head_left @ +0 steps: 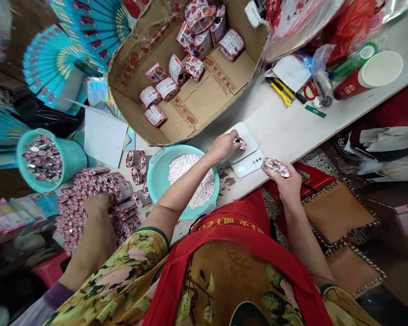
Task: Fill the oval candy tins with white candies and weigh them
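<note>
Red cloth apron (172,276) nearest, left hand (224,146) pinches a red-and-white packet (242,144) over the white plastic scale (247,165); right hand (289,183) grips another (277,167), seemingly for steadiness.

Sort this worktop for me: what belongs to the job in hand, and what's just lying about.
Likely in use:
packet in left hand, over white scale
packet in right hand
blue basin of pale pellets
cardboard box of packets
packet pile, co-worker's hand on it

Apparently lying about:
yellow cutter
paper cup
fanned blue cards
</note>
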`<act>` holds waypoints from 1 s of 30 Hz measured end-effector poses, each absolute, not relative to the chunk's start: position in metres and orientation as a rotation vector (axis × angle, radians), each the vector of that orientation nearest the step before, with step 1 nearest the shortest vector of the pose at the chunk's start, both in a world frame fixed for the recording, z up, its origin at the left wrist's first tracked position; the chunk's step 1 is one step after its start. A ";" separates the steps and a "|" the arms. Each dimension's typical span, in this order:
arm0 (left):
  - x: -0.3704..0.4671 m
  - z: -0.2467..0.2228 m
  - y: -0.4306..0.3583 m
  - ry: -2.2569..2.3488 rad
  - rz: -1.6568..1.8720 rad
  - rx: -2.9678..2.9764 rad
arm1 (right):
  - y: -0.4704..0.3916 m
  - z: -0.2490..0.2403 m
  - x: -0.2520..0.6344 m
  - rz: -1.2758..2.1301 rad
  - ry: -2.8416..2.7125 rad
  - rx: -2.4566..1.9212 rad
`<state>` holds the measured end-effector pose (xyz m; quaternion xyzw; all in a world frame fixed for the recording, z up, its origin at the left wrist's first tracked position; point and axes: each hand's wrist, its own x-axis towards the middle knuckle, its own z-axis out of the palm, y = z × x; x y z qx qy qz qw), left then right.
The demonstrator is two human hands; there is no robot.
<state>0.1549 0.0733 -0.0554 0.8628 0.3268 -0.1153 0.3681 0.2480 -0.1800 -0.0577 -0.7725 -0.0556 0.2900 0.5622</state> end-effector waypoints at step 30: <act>0.127 -0.047 0.067 0.916 0.114 1.045 | -0.179 -0.059 0.245 0.667 -0.102 -1.808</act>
